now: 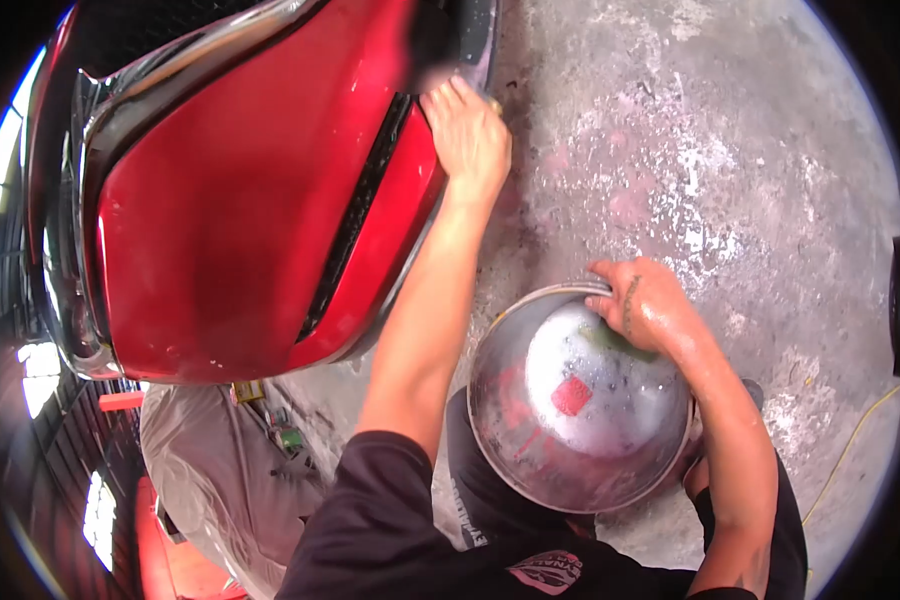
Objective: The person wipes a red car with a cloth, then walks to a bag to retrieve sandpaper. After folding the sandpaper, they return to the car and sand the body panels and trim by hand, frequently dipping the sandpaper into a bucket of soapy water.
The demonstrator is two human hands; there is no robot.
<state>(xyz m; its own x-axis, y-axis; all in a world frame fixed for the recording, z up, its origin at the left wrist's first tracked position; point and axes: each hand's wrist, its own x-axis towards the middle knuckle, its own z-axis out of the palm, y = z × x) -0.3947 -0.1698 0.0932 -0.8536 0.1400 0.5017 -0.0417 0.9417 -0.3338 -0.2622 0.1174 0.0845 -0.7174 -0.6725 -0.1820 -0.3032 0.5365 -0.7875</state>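
The red car panel (240, 200) hangs over the concrete floor (730, 130), the left hand (468, 135) pressed flat on its edge, seemingly mid-scrub. The soapy metal basin (580, 400) sits below, rim pinched by the right hand (642, 305); rewetting likely follows.

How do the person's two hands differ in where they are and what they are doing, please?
The left hand is raised, pressed against the red car panel, with something small half hidden under its fingers. The right hand is lower, curled over the rim of the metal bowl of soapy water. The right hand looks wet and shiny; the left hand looks drier. Both are bare, with arms stretched forward.
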